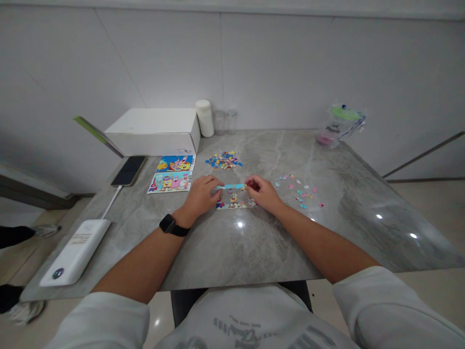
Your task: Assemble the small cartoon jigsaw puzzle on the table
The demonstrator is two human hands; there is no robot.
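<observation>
A partly assembled jigsaw puzzle (237,205) lies on the grey table, with a bright blue top strip, a colourful bottom row and a few joined pieces in its middle. My left hand (199,195), a black watch on its wrist, grips the puzzle's left side between thumb and fingers. At the top right corner, my right hand (264,194) has its fingertips pinched on a small puzzle piece, mostly hidden by the fingers. Loose pieces (291,186) are scattered to the right of that hand. Behind the puzzle sits a dense heap of mixed pieces (223,160).
Two cartoon picture cards (170,182) lie left of the heap. Farther left are a phone (129,170) and a cabled white power bank (75,252). A white box (152,131), white bottle (205,118), two clear jars (225,122) and a plastic bag (340,126) stand along the back.
</observation>
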